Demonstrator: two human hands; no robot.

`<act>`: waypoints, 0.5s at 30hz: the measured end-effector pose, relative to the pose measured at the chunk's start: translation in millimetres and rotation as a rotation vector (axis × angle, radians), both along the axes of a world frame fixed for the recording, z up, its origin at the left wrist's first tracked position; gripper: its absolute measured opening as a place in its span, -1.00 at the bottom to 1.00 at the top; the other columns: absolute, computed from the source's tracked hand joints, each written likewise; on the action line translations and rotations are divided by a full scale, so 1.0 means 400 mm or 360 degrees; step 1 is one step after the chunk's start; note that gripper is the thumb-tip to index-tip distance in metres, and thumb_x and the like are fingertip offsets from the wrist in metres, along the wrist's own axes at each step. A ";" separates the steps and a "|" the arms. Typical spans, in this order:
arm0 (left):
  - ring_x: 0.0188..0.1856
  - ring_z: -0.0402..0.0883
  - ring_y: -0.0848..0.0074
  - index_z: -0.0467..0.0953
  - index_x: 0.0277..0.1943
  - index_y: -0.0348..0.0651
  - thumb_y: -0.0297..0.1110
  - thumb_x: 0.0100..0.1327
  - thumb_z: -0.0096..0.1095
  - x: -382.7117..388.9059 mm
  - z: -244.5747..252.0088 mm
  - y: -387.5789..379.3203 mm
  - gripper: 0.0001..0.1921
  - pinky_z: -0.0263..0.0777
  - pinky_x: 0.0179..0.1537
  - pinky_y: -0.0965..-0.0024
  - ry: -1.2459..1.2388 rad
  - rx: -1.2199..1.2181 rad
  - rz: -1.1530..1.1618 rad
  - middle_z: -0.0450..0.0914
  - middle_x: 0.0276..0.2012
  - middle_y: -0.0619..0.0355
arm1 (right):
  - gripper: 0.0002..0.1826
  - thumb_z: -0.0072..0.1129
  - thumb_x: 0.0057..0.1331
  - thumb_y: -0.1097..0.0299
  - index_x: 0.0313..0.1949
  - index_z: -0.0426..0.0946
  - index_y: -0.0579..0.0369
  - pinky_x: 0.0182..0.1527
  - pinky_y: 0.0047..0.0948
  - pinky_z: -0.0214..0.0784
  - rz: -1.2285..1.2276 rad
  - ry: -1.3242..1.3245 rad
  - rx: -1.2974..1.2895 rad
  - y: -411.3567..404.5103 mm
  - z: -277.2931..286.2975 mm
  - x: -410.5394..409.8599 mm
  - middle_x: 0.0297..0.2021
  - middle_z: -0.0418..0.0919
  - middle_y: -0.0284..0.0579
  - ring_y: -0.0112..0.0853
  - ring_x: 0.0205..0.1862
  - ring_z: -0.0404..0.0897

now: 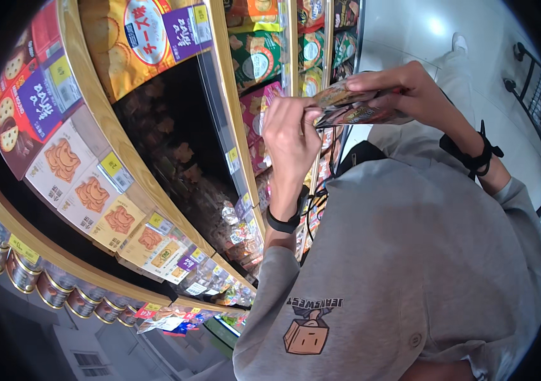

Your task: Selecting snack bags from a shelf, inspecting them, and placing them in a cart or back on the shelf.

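My left hand [293,138] grips the near end of dark, printed packages that lie one over the other. The upper package [339,95] is brownish, and the lower package [364,115] shows green and red print. On their other side, my right hand [415,93] holds the far end, its fingers reaching over the top. Both hands are in front of my grey shirt [422,228], beside the snack shelves. A black band circles each wrist. What the packages contain cannot be told.
On the left, tilted wooden-edged shelves [146,176] hold biscuit boxes [61,159], a yellow cracker bag [118,43] and green snack bags [256,57]. Several cans [54,288] line the lower left. At the right stands a black wheeled wire cart [537,95]. A white shoe [460,44] rests on the pale floor.
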State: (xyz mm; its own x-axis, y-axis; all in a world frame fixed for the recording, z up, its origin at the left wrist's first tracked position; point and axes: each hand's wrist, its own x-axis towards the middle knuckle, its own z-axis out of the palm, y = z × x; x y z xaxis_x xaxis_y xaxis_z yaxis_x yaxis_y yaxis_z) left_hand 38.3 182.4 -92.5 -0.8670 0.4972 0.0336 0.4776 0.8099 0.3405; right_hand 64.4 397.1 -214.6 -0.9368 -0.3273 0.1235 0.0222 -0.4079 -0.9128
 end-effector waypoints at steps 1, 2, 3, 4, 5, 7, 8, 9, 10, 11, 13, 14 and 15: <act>-0.35 0.56 0.24 0.54 -0.37 -0.34 -0.70 0.01 0.27 -0.004 -0.009 0.002 -0.88 0.42 -0.29 0.34 -0.0013 0.0014 -0.0002 0.59 -0.43 0.01 | -0.68 0.26 0.20 0.51 -0.02 0.62 0.11 -0.11 -0.57 0.50 -0.0132 0.0087 -0.0051 -0.006 -0.009 -0.003 -0.16 0.70 -0.10 -0.44 -0.17 0.70; -0.36 0.55 0.22 0.54 -0.37 -0.33 -0.71 -0.01 0.26 -0.007 -0.012 0.005 -0.87 0.42 -0.27 0.32 -0.0013 0.0017 -0.0006 0.59 -0.43 0.02 | -0.68 0.26 0.20 0.51 -0.02 0.62 0.11 -0.11 -0.57 0.50 -0.0145 0.0101 -0.0042 -0.007 -0.014 -0.004 -0.16 0.70 -0.10 -0.44 -0.17 0.70; -0.35 0.55 0.21 0.54 -0.37 -0.33 -0.70 -0.02 0.26 -0.009 -0.010 0.008 -0.87 0.41 -0.26 0.30 -0.0028 0.0007 -0.0024 0.58 -0.43 0.02 | -0.69 0.27 0.19 0.52 -0.04 0.63 0.13 -0.11 -0.57 0.49 -0.0175 0.0122 -0.0042 -0.005 -0.014 -0.005 -0.17 0.70 -0.09 -0.44 -0.18 0.70; -0.35 0.55 0.20 0.53 -0.37 -0.32 -0.69 -0.02 0.26 -0.012 -0.004 0.011 -0.87 0.40 -0.25 0.29 -0.0027 -0.0024 -0.0034 0.57 -0.43 0.02 | -0.70 0.27 0.19 0.52 -0.05 0.63 0.14 -0.10 -0.56 0.49 -0.0203 0.0146 -0.0039 -0.003 -0.010 -0.008 -0.17 0.70 -0.08 -0.44 -0.18 0.70; -0.34 0.54 0.20 0.53 -0.37 -0.32 -0.69 -0.02 0.25 -0.010 -0.001 0.013 -0.87 0.40 -0.25 0.29 -0.0022 -0.0045 -0.0029 0.57 -0.44 0.02 | -0.70 0.27 0.19 0.52 -0.05 0.63 0.14 -0.10 -0.56 0.49 -0.0196 0.0170 -0.0018 0.000 -0.002 -0.009 -0.17 0.70 -0.08 -0.44 -0.18 0.70; -0.33 0.54 0.19 0.52 -0.36 -0.31 -0.67 0.01 0.25 -0.018 0.003 0.002 -0.88 0.40 -0.25 0.28 0.0000 -0.0016 -0.0051 0.56 -0.44 0.02 | -0.73 0.27 0.19 0.54 -0.09 0.65 0.18 -0.08 -0.54 0.49 -0.0133 0.0020 0.0016 0.004 0.024 -0.011 -0.18 0.70 -0.10 -0.45 -0.17 0.69; -0.32 0.54 0.18 0.53 -0.34 -0.31 -0.65 0.02 0.28 -0.019 0.012 -0.005 -0.88 0.42 -0.25 0.29 -0.0016 -0.0001 -0.0059 0.57 -0.41 0.02 | -0.75 0.24 0.19 0.58 -0.11 0.65 0.20 -0.08 -0.54 0.49 -0.0127 -0.0073 0.0027 -0.002 0.037 -0.012 -0.20 0.71 -0.12 -0.49 -0.18 0.68; -0.30 0.56 0.18 0.55 -0.31 -0.31 -0.66 0.02 0.30 -0.024 0.030 0.008 -0.85 0.44 -0.23 0.29 -0.0029 0.0083 -0.0106 0.59 -0.39 0.01 | -0.76 0.21 0.21 0.60 -0.11 0.65 0.22 -0.07 -0.55 0.49 -0.0153 -0.0036 0.0050 0.002 0.049 -0.013 -0.22 0.71 -0.13 -0.51 -0.20 0.68; -0.30 0.55 0.16 0.55 -0.31 -0.30 -0.65 0.03 0.27 -0.028 0.045 0.023 -0.86 0.43 -0.24 0.25 -0.0079 0.0203 -0.0185 0.57 -0.39 0.00 | -0.76 0.21 0.21 0.61 -0.12 0.65 0.24 -0.07 -0.56 0.49 -0.0166 0.0015 0.0080 0.000 0.065 -0.009 -0.21 0.71 -0.12 -0.50 -0.20 0.68; -0.30 0.54 0.15 0.54 -0.31 -0.30 -0.64 0.04 0.24 -0.028 0.056 0.032 -0.87 0.43 -0.25 0.21 -0.0118 0.0326 -0.0266 0.55 -0.40 -0.01 | -0.77 0.20 0.21 0.62 -0.12 0.65 0.25 -0.07 -0.56 0.49 -0.0173 0.0072 0.0110 -0.007 0.082 -0.007 -0.21 0.71 -0.10 -0.49 -0.20 0.68; -0.29 0.59 0.17 0.57 -0.26 -0.31 -0.67 0.00 0.33 -0.023 0.057 0.031 -0.79 0.45 -0.27 0.27 -0.0076 0.0368 -0.0290 0.60 -0.37 0.01 | -0.77 0.20 0.20 0.63 -0.12 0.63 0.29 -0.06 -0.55 0.49 -0.0187 0.0063 0.0257 -0.015 0.113 -0.004 -0.19 0.70 -0.08 -0.50 -0.18 0.67; -0.30 0.59 0.17 0.57 -0.27 -0.31 -0.67 0.00 0.33 -0.014 0.074 0.023 -0.81 0.46 -0.27 0.27 -0.0052 0.0389 -0.0265 0.59 -0.37 0.00 | -0.76 0.20 0.20 0.62 -0.12 0.62 0.31 -0.06 -0.55 0.49 -0.0127 -0.0050 0.0322 -0.012 0.158 -0.003 -0.18 0.70 -0.07 -0.52 -0.18 0.66; -0.31 0.59 0.16 0.57 -0.29 -0.32 -0.66 0.00 0.33 -0.013 0.087 0.020 -0.82 0.46 -0.28 0.27 -0.0027 0.0428 -0.0261 0.59 -0.38 0.00 | -0.75 0.20 0.19 0.61 -0.11 0.62 0.33 -0.02 -0.53 0.47 -0.0107 -0.0038 0.0296 -0.012 0.173 0.001 -0.17 0.70 -0.07 -0.52 -0.16 0.65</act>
